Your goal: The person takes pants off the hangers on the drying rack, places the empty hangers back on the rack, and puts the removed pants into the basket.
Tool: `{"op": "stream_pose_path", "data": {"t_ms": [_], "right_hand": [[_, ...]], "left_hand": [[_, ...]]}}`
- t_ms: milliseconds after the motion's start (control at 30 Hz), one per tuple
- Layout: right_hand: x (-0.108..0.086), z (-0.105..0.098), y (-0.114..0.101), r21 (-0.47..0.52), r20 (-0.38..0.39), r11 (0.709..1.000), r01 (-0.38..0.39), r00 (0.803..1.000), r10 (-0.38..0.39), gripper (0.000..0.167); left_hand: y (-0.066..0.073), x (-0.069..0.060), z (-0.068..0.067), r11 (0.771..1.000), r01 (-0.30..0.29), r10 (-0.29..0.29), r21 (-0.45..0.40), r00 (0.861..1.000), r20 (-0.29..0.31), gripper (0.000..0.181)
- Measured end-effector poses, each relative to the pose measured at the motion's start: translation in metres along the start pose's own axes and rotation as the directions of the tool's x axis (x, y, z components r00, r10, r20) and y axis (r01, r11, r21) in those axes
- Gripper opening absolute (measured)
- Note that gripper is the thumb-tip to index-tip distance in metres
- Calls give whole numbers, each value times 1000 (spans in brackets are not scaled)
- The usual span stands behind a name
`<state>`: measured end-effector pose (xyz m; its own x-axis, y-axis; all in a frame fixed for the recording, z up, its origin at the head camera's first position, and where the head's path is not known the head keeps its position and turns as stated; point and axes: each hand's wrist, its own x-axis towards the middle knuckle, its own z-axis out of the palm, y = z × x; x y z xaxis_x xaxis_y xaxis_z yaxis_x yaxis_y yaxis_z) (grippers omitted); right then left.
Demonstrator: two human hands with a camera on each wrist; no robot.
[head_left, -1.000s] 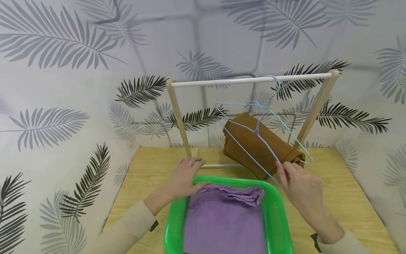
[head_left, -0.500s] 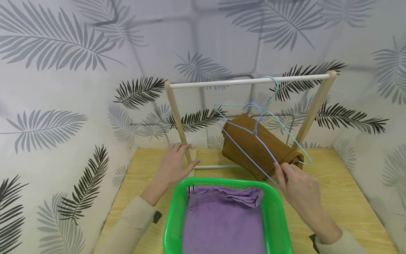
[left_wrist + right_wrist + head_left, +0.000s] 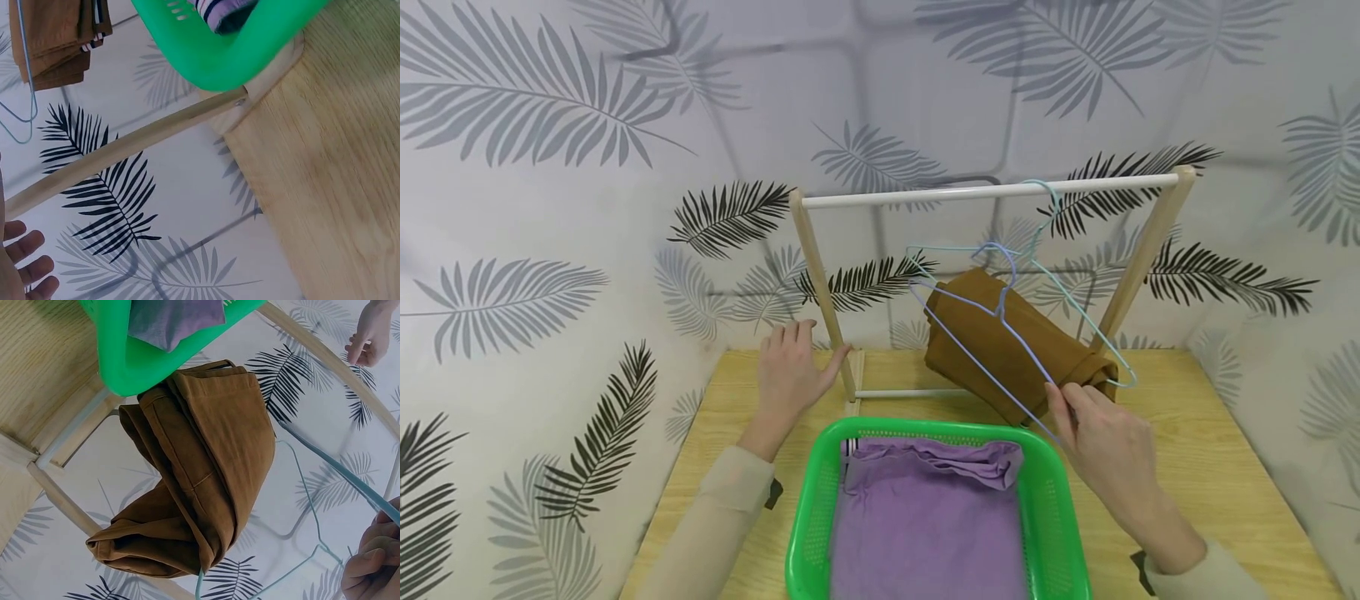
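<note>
My right hand [image 3: 1108, 450] grips the lower right corner of a periwinkle-blue clothes hanger [image 3: 964, 296], tilted in front of the rack. Beyond it, a brown folded garment [image 3: 992, 333], likely trousers, hangs over the bar of a teal hanger [image 3: 1078, 307], which is hooked on the rack's white rail [image 3: 925, 196]. My left hand [image 3: 790, 367] is held up with fingers extended, by the left wooden post [image 3: 822, 283]. Whether its thumb touches the post, I cannot tell. Purple folded clothing [image 3: 932, 525] lies in a green plastic basket [image 3: 1066, 508] between my arms.
The rack stands at the back of a wooden table [image 3: 1202, 450], behind the basket. Its right post [image 3: 1142, 258] rises beyond the brown garment, and a lower white bar [image 3: 913, 392] joins the posts. Leaf-patterned walls [image 3: 535, 333] enclose the table's back and sides.
My left hand has moved left and away, from the basket's far left corner to the rack's left post. The right hand and the blue hanger have hardly moved.
</note>
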<state>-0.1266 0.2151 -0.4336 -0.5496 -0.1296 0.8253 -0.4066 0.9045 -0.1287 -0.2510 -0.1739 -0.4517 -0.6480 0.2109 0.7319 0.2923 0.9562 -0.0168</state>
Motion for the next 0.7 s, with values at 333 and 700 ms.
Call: {"op": "stream_pose_path", "data": {"t_ms": [333, 700], "right_hand": [[3, -1, -2, -19, 12, 1000, 0, 1000, 0, 58], [10, 7, -8, -47, -27, 998, 46, 998, -48, 57]], "left_hand": [[-6, 16, 15, 997, -22, 15, 78, 996, 92, 63], [-4, 27, 21, 989, -56, 44, 134, 995, 89, 55]]}}
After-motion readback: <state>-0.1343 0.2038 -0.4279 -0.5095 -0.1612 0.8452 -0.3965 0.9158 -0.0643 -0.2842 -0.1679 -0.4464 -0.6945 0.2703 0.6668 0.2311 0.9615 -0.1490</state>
